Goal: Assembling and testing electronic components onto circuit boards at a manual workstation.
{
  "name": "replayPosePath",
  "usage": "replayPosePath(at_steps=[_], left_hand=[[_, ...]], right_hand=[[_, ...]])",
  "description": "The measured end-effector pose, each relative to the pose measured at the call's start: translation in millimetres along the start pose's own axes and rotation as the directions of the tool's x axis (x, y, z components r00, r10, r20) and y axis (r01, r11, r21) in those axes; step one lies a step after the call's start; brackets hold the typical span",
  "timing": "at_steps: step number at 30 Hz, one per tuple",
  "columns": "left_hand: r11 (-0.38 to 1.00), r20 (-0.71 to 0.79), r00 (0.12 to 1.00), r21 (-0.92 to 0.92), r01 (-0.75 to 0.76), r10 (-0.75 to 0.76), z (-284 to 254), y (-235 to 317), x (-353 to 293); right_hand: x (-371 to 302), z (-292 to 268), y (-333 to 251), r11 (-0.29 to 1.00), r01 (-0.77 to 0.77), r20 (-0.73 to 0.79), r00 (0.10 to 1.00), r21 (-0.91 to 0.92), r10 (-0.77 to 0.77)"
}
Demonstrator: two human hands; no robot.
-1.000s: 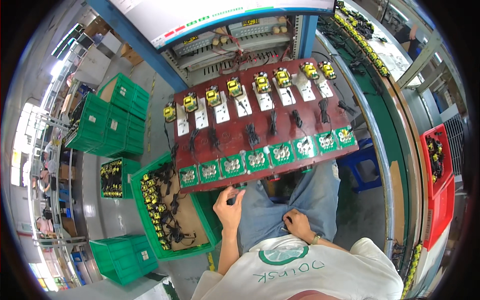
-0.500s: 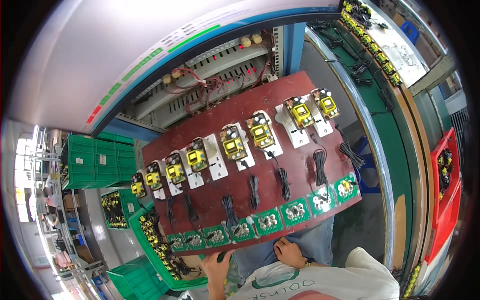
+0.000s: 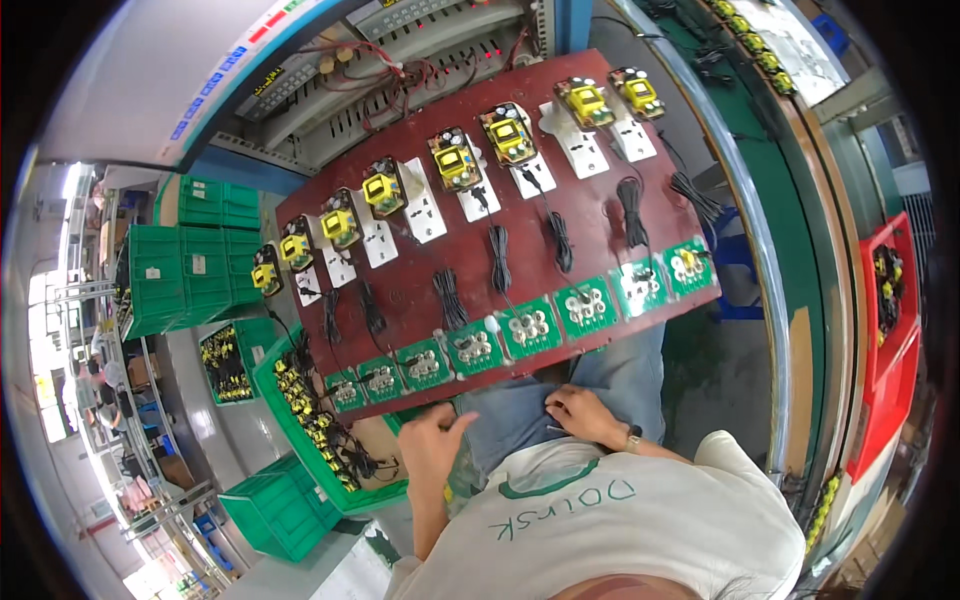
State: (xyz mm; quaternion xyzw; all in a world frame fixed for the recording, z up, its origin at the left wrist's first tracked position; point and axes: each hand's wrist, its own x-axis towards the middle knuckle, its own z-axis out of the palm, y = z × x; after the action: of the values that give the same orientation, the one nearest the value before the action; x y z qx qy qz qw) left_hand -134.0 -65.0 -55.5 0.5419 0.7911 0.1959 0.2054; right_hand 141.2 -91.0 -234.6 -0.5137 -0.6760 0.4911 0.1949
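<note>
My left hand [image 3: 432, 440] is just below the near left edge of a dark red board [image 3: 400, 270]. Its thumb stands apart from the fingers, and nothing shows in its grasp. My right hand [image 3: 580, 412] rests on my jeans, fingers loosely bent but apart, with no held thing visible. Across the board runs a row of white sockets [image 3: 424, 212] with yellow-and-black open power supply boards [image 3: 381, 188] at their tops. Bundled black cables [image 3: 499, 258] lie below them. Along the near edge sit several green circuit boards [image 3: 527, 328] with round metal contacts.
A green crate [image 3: 268, 385] of power supply boards stands left of the board; more green crates [image 3: 160, 280] are stacked beyond. Behind it is a rack [image 3: 440, 75] with red wires, under a screen [image 3: 215, 85]. On the right are a metal-edged bench [image 3: 735, 190] and a red bin [image 3: 890, 400].
The view has tilted, so the board and its sockets appear higher. My left hand has come away from the board's edge, its thumb now free. My right hand remains on my lap.
</note>
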Motion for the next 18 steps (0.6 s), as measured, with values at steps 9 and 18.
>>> replayPosePath(at_steps=[9,18], left_hand=[[0.716,-0.098,0.807,-0.408,-0.566,0.582,15,199,5],[0.828,-0.033,0.845,-0.183,-0.530,0.534,112,258,62]], right_hand=[[24,-244,-130,0.986,0.152,-0.802,0.596,0.062,-0.042],[53,-296,-107,0.919,-0.006,-0.641,0.719,-0.394,-0.270]])
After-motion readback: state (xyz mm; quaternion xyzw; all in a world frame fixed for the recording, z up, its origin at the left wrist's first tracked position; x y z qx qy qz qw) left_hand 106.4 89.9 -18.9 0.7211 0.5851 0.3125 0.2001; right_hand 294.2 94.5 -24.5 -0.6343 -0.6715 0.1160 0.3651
